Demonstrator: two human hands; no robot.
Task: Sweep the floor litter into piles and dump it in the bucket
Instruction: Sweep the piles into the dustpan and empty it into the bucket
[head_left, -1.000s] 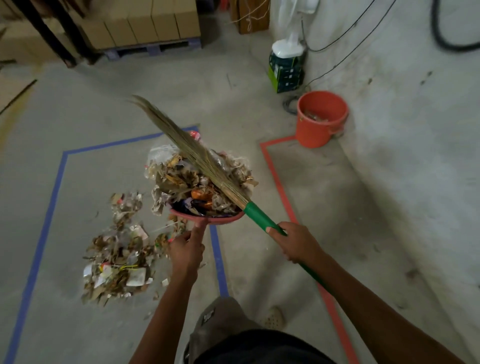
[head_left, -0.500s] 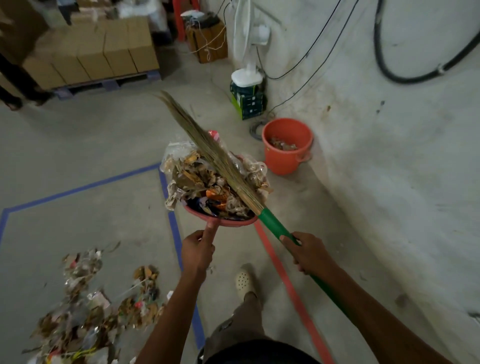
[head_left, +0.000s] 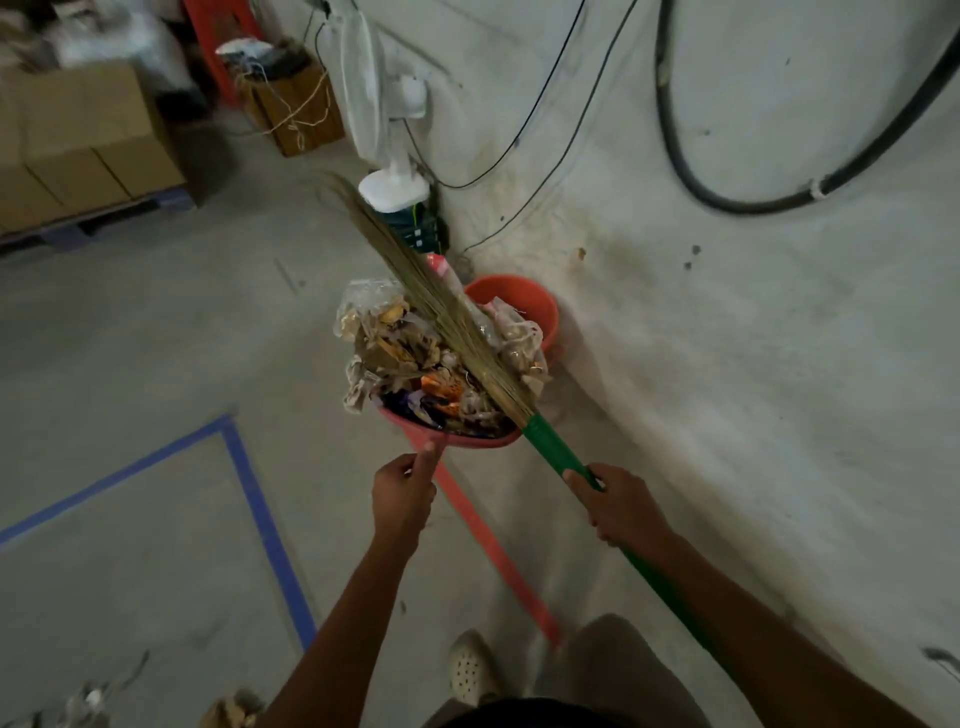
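left hand (head_left: 402, 493): curled round the dustpan's handle, thumb laid forward along it towards the pan. The hand hides most of the handle.
dustpan (head_left: 460, 442): red, held off the floor just ahead of the left hand. Only the near rim shows below the load.
litter (head_left: 410, 358): heaped in the dustpan. Paper scraps, wrappers and clear plastic rise above the rim and overhang its left edge.
right hand (head_left: 621, 506): wrapped round the broom's green handle, a short way below the bristle joint.
broom (head_left: 550, 449): runs diagonally from lower right to upper left. The handle passes under the right forearm. The bristles (head_left: 431, 296) lie across the right side of the litter and reach past the pan's far edge.
bucket (head_left: 527, 304): orange, on the floor by the wall, beyond the dustpan. Litter and bristles hide its near left part, and its contents cannot be seen.
hands to bucket: both hands are on the near side, with the loaded dustpan between them and the bucket.
floor scraps (head_left: 228, 714): at the bottom-left edge, well apart from the dustpan.
blue tape (head_left: 260, 514): corner on the floor, left of the left hand.
red tape (head_left: 488, 540): strip on the floor between the two forearms.
fan (head_left: 395, 189): white base on a green box (head_left: 418, 228), by the wall beyond the bristle tips.
boxes (head_left: 78, 140): cardboard, stacked at far left.
shoe (head_left: 470, 667): pale, perforated, just beside the red tape.
hose (head_left: 727, 200): black, looped on the wall at right.
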